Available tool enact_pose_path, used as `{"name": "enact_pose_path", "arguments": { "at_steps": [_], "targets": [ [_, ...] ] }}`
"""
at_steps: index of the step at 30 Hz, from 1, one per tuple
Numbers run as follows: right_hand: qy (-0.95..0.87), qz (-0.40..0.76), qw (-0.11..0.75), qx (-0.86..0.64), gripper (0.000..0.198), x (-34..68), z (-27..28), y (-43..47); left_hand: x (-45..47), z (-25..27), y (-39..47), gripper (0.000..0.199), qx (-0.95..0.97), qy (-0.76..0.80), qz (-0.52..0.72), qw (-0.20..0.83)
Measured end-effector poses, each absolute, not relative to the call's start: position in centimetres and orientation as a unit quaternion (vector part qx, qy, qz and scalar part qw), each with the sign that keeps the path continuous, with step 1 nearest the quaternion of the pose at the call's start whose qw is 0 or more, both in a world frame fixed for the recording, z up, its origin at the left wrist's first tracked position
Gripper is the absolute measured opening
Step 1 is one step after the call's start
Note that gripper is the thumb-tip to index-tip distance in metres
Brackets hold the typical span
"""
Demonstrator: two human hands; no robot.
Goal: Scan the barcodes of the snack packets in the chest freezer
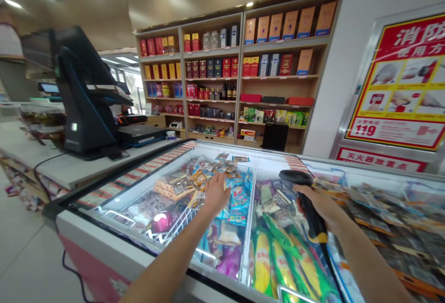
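Note:
My right hand (321, 205) is wrapped round the handle of a black barcode scanner (309, 210) with yellow trim, its head pointing up and left and its cable running down. My left hand (216, 194) is over the glass top of a chest freezer (139, 256). Its fingers are curled downward and partly hidden, so what they hold, if anything, I cannot make out. Just beyond them are several small brown snack packets (227, 168). Blue ice-cream packets (239, 201) show below and right of this hand. Green-and-yellow corn-shaped packs (262, 261) lie under the scanner.
Many dark snack packets (385, 219) are spread over the freezer's right side. A white wire basket (177, 226) is inside at the left. On the left counter (59, 168) stands a black checkout terminal (81, 94). Behind are shelves (212, 54) of boxes and a red wall sign (399, 85).

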State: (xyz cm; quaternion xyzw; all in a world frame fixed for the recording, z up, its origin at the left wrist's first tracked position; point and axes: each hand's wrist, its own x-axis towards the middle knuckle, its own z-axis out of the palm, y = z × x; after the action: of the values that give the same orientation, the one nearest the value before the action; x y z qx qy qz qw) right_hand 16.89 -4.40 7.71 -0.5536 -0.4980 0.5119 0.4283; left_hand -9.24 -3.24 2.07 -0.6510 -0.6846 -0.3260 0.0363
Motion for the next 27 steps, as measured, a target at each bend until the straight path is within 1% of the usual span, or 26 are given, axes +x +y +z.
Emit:
{"name": "enact_pose_path", "arguments": {
  "at_steps": [3,5,8,11,13,17,20,22,24,27],
  "targets": [
    [-0.507,0.518,0.419,-0.547,0.021,15.5,6.9,-3.8,-12.1,2.1,-5.3,0.025,-0.696,-0.662,-0.278,0.014],
    [-0.504,0.519,0.412,-0.555,0.020,15.0,6.5,-3.8,-13.7,1.9,-6.5,0.023,-0.724,-0.650,-0.232,-0.001],
    [-0.502,0.523,0.399,-0.562,0.020,14.9,6.0,-4.0,-15.5,1.5,-7.8,0.025,-0.715,-0.673,-0.191,0.003],
    [-0.506,0.530,0.379,-0.565,0.023,14.8,5.6,-4.3,-15.9,1.2,-8.2,0.035,-0.666,-0.722,-0.191,0.000],
    [-0.510,0.531,0.368,-0.567,0.025,14.7,5.4,-4.4,-15.2,1.0,-8.0,0.038,-0.670,-0.716,-0.195,-0.021],
    [-0.514,0.531,0.372,-0.562,0.027,15.2,5.0,-4.3,-12.0,1.0,-6.7,0.037,-0.711,-0.666,-0.219,-0.056],
    [-0.504,0.538,0.388,-0.553,0.023,16.2,4.7,-4.2,-9.1,1.3,-5.0,0.042,-0.750,-0.614,-0.231,-0.083],
    [-0.490,0.541,0.398,-0.555,0.021,17.0,4.6,-4.1,-7.5,1.4,-3.7,0.045,-0.783,-0.569,-0.239,-0.080],
    [-0.480,0.543,0.408,-0.555,0.020,17.6,4.6,-4.1,-6.3,1.4,-2.7,0.040,-0.782,-0.571,-0.244,-0.058],
    [-0.483,0.536,0.412,-0.557,0.019,17.9,4.8,-4.2,-4.7,0.8,-2.3,0.027,-0.721,-0.651,-0.236,-0.024]
  ]
}}
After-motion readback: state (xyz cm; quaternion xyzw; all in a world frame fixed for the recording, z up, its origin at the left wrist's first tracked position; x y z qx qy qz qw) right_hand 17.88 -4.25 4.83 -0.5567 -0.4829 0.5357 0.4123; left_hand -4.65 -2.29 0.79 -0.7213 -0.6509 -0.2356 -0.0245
